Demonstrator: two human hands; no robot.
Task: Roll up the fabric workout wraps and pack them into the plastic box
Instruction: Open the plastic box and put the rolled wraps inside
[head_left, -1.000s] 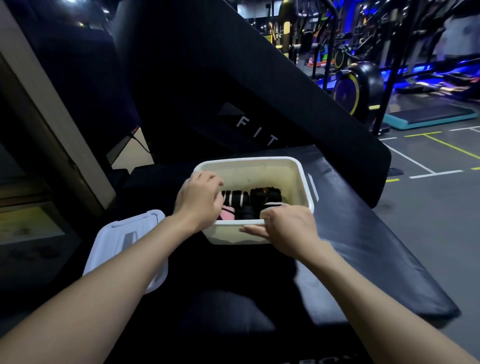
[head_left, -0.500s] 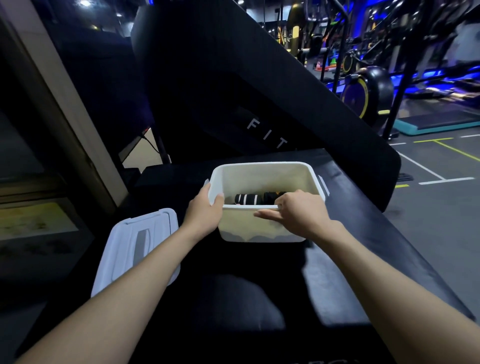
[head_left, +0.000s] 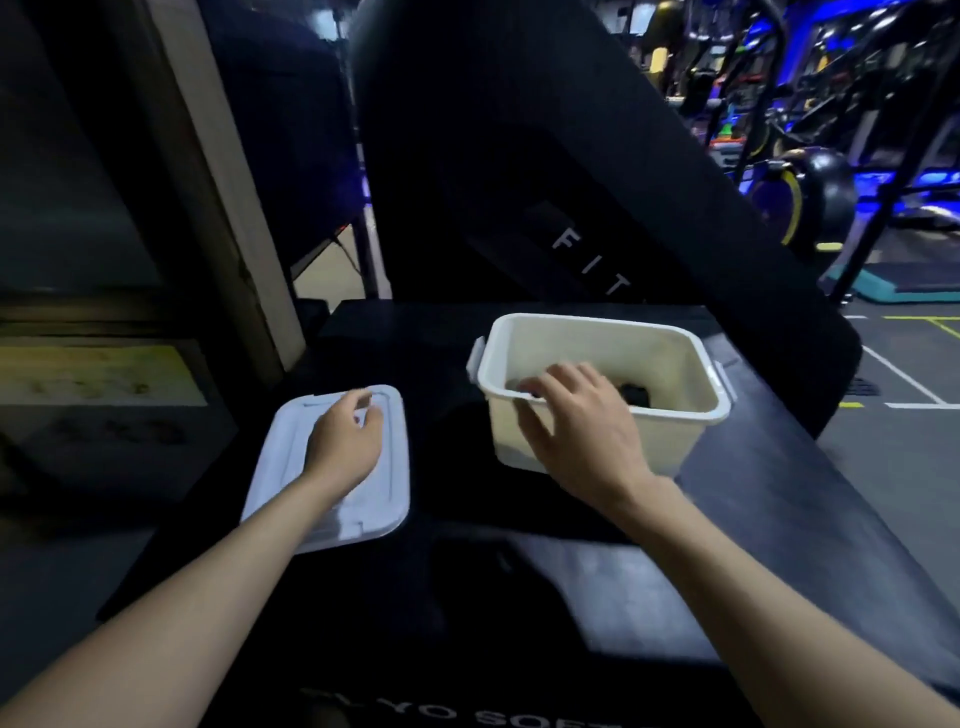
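Observation:
The cream plastic box (head_left: 670, 441) stands open on a black padded bench (head_left: 779, 530). Dark rolled wraps (head_left: 636, 393) lie in its bottom, mostly hidden by the near wall and my hand. My right hand (head_left: 576, 423) holds the box's near rim at its left end, fingers over the edge and thumb on the outer wall. The white lid (head_left: 387, 499) lies flat on the bench to the left of the box. My left hand (head_left: 345, 441) is over the lid's middle with loosely curled fingers, gripping nothing.
A tilted black backrest pad (head_left: 571, 182) rises right behind the box. A wooden post (head_left: 208, 171) stands at the left. Gym machines (head_left: 800, 192) and marked floor (head_left: 909, 364) lie to the right, past the bench's edge.
My left hand has left the box's left corner and moved left over the lid. The right hand stays on the near rim. The view has swung left.

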